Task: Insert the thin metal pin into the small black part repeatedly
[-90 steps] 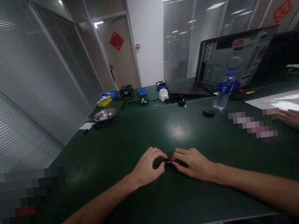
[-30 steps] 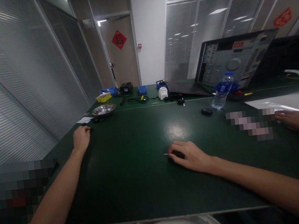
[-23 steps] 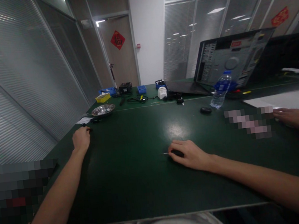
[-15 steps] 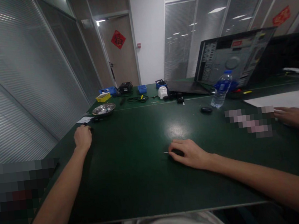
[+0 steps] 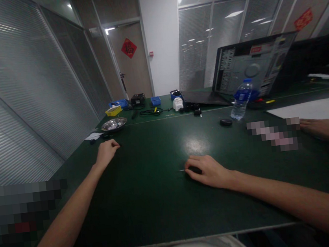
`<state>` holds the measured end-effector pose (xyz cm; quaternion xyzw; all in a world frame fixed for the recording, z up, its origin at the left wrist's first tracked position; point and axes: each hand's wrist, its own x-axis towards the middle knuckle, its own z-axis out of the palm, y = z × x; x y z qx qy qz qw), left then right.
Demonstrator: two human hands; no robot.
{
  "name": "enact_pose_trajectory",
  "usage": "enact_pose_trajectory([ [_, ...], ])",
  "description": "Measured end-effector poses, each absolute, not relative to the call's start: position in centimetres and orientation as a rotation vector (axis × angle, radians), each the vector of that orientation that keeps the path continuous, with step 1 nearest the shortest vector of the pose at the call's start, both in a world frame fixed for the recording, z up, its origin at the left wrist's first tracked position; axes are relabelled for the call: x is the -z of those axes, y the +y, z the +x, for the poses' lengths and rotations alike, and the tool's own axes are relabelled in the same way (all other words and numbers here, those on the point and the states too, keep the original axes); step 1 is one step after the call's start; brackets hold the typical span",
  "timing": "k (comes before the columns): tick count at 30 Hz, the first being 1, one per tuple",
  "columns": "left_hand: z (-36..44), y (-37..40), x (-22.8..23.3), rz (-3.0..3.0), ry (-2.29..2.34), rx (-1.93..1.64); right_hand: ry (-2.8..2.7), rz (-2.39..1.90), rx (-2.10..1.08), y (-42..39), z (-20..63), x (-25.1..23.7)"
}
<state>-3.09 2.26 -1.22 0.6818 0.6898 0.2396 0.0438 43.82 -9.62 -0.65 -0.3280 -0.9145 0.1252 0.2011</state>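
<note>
My left hand is raised over the left part of the green table, its fingertips pinched on a small dark piece that is too small to name. My right hand rests on the table near the middle. Thumb and forefinger are closed on a thin, pale, needle-like piece pointing left; the rest of it is hidden by the fingers. Beyond my left hand, a round metal dish contains small pale items. Small black parts lie in front of it by a white paper.
At the right is another person's hand beside a white sheet. A water bottle and a black mouse-like object stand before an open computer case. Blue trays, a yellow tray and cables line the back.
My left hand has come away from the black parts near the dish, moving right with a small dark piece between its fingertips. My right hand keeps its place and pinch.
</note>
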Motion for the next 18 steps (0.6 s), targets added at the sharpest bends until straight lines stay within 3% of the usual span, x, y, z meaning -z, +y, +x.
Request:
enact_pose_trajectory([
  [7,14.3,-5.5,0.3,2.221,1.114,-0.674,-2.533,-0.958,-0.334,-9.6,43.8,0.7],
  [18,17.5,-9.7,0.4,2.254,1.093,-0.684,-2.536,-0.961,-0.328,-9.6,43.8,1.0],
])
